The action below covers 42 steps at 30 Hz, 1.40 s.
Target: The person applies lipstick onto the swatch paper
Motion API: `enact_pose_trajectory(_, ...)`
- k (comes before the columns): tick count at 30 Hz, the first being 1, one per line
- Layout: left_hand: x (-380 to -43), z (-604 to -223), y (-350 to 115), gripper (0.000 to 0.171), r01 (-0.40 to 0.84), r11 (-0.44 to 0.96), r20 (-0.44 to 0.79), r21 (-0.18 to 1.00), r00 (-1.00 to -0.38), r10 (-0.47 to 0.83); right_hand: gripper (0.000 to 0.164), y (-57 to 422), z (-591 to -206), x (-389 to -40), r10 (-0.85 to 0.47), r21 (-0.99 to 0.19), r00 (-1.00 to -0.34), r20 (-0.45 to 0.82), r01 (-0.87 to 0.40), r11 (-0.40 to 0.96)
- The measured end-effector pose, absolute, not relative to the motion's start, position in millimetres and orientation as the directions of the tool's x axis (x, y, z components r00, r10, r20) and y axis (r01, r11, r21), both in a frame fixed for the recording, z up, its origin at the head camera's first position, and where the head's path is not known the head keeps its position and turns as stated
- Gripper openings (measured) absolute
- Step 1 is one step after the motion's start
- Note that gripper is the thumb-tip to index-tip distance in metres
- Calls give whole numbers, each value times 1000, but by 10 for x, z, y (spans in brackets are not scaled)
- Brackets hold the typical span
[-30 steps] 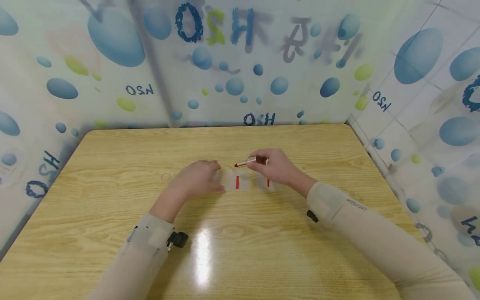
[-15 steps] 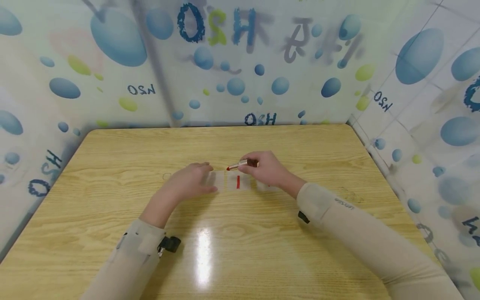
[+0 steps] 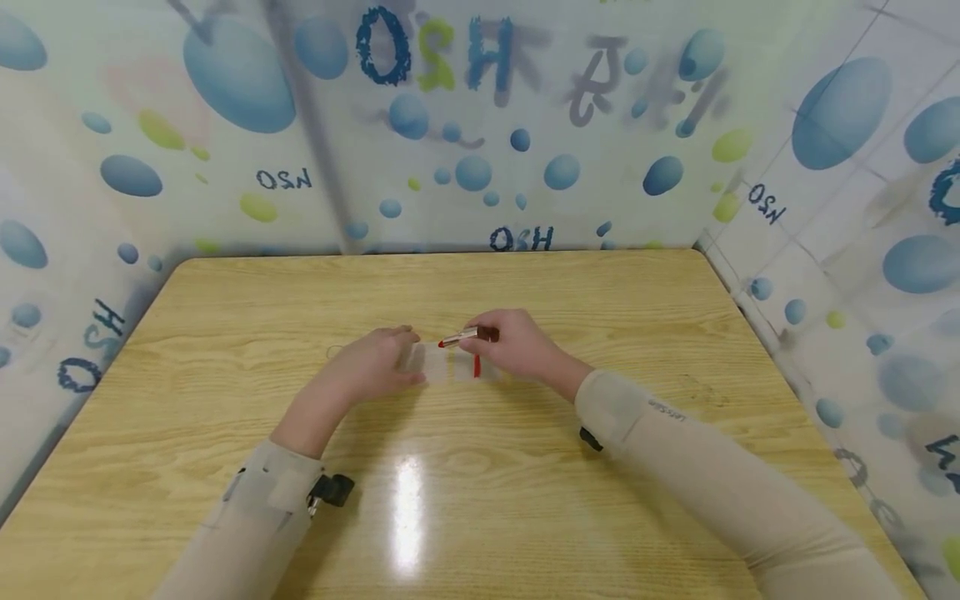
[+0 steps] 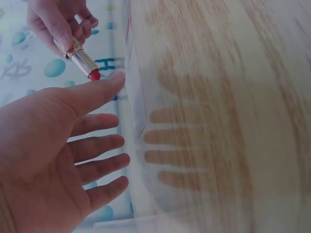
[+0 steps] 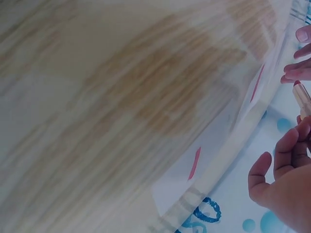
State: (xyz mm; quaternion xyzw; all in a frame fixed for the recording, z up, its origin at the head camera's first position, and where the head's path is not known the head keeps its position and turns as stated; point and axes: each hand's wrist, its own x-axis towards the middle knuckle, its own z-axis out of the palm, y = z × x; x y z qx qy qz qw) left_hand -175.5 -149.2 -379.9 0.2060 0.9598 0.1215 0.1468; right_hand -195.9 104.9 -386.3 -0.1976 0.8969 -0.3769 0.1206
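Note:
My right hand (image 3: 517,346) pinches a lipstick (image 3: 471,335) with a pale metallic case, its red tip (image 4: 94,74) exposed and pointing left. Below it, small whitish square pieces (image 3: 465,369) lie in a row on the table. One carries a short red stroke (image 3: 477,366); the right wrist view shows a stroke on a second piece (image 5: 167,194) too. The leftmost piece (image 3: 435,363) shows no mark on its visible part. My left hand (image 3: 372,367) is at that piece's left side, fingers extended and holding nothing; contact with it cannot be told. My right hand hides the piece farthest right.
The wooden table (image 3: 480,483) extends around both hands, with a glare spot near the front. A faint thin ring mark (image 3: 333,352) lies left of my left hand. A patterned curtain (image 3: 465,125) stands behind the table and along its sides.
My right hand has moved left with the lipstick, from above the stroked piece toward the leftmost piece. My left hand has drawn left, uncovering more of that piece.

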Motion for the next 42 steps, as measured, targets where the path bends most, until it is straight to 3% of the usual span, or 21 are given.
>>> enact_pose_trajectory(16, -1715, -3813, -1533, 64, 364, 881, -235, 302, -868, 438, 28, 829, -3953, -1933, -492, -687, -869, -60, -322, 652)
enact_pose_trajectory(31, -1696, -3855, -1523, 54, 379, 882, -217, 281, -870, 443, 23, 687, -3972, -1950, -481, -555, -876, -33, -384, 738)
enact_pose_trajectory(42, -1709, -3866, -1515, 54, 384, 881, -210, 277, -871, 445, 29, 682, -3968, -1960, -481, -532, -876, -29, -394, 750)
